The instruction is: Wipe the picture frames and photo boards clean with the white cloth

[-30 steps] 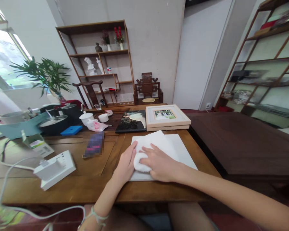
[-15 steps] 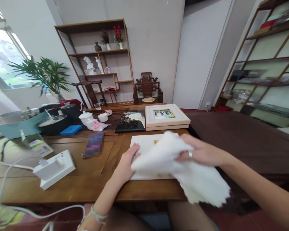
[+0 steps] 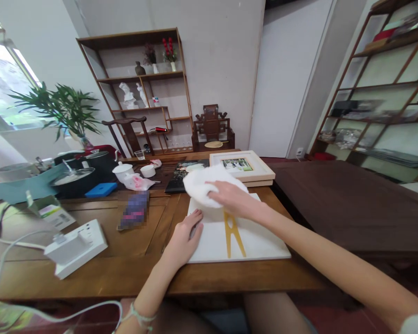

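Observation:
Bunched in my right hand (image 3: 226, 197) is a white cloth (image 3: 199, 182), closed in the fingers above the far part of a white board (image 3: 209, 243). My left hand (image 3: 185, 234) lies on the board's left edge, fingers stretched out and holding nothing. On the board shows a yellow shape like a clothes peg (image 3: 231, 234), its two legs pointing toward me. Whether it is painted or a loose piece I cannot tell. The cloth and my right hand cover its top end and part of the board.
Beyond the board lie a dark picture panel (image 3: 176, 178) and a light wooden frame (image 3: 261, 176). To the left are a white power strip (image 3: 78, 250) with a cable, a blue block (image 3: 101, 189), a white teapot (image 3: 123, 170) and a dark pot (image 3: 75, 181). A brown table (image 3: 334, 204) stands right.
My right hand has carried the cloth up and left, away from me. More of the board and the yellow shape now shows. My left hand stays at the board's left edge.

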`<state>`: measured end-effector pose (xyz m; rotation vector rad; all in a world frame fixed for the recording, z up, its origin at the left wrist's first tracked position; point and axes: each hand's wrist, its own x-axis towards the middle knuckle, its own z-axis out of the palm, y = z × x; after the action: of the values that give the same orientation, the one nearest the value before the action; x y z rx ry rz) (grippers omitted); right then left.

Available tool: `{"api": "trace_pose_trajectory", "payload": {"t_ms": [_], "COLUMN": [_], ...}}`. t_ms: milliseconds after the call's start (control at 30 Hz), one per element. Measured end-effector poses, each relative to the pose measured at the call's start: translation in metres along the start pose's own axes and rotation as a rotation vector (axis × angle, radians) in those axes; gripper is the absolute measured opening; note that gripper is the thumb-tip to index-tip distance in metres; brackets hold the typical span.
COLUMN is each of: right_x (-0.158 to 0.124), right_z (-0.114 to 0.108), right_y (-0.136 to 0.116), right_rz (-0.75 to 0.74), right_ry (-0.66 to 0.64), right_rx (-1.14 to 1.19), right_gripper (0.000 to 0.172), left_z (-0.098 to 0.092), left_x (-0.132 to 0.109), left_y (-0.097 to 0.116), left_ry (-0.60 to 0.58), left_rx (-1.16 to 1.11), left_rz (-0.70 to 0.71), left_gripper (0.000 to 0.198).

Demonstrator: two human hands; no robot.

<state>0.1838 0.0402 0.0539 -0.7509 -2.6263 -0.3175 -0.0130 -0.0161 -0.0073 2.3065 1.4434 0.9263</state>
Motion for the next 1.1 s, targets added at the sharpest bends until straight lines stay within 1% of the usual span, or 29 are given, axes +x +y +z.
{"api": "trace_pose_trajectory", "payload": {"t_ms": [67,133,167,233,333,500,600,667,767,833,933,1033,1100], "right_x": [0.008,0.012,0.012,0.008,-0.006,-0.043,-0.067,-0.081,-0.098,-0.108,-0.119,-0.122,-0.12], "right_z": [0.009,0.016,0.017,0.015,0.004,-0.02,-0.025,-0.024,-0.026,-0.033,-0.052,-0.066,-0.068], "right_y": [-0.011,-0.017,-0.017,-0.012,0.002,0.026,0.029,0.021,-0.006,-0.029,-0.058,-0.07,-0.066], "right_rz": [-0.04,-0.017,0.004,0.051,0.127,0.278,0.366,0.374,0.32,0.287,0.269,0.284,0.313], "right_ry": [-0.141,-0.247,-0.276,-0.285,-0.309,-0.383,-0.406,-0.411,-0.397,-0.387,-0.424,-0.47,-0.472], "right_rx": [-0.008,0.0,0.004,0.013,0.005,-0.016,-0.049,-0.069,-0.071,-0.026,0.11,0.186,0.187], "right_gripper": [0.033,0.035,0.037,0.039,0.042,0.047,0.046,0.047,0.053,0.056,0.057,0.051,0.049], "left_z": [-0.002,-0.003,-0.002,-0.001,0.001,0.002,0.001,0.001,0.001,0.001,0.002,0.003,0.003], "left_x": [0.0,0.0,0.0,-0.001,-0.001,-0.001,-0.001,-0.001,-0.001,-0.001,-0.001,-0.001,-0.001], "left_y": [0.002,0.003,0.002,0.0,-0.004,-0.003,-0.002,-0.001,-0.001,-0.001,-0.002,-0.002,-0.001], "left_ry": [-0.002,-0.008,-0.007,0.006,0.01,-0.01,-0.009,-0.008,-0.005,-0.005,-0.01,-0.006,0.005], "left_rx": [-0.019,-0.036,-0.039,-0.03,-0.001,0.031,0.036,0.035,0.023,0.011,0.011,0.017,0.014], "left_rz": [0.012,0.02,0.019,0.009,-0.01,-0.012,-0.007,-0.011,-0.021,-0.022,-0.016,-0.006,0.001], "left_gripper": [0.031,0.03,0.03,0.031,0.034,0.037,0.036,0.036,0.037,0.037,0.037,0.037,0.036]}}
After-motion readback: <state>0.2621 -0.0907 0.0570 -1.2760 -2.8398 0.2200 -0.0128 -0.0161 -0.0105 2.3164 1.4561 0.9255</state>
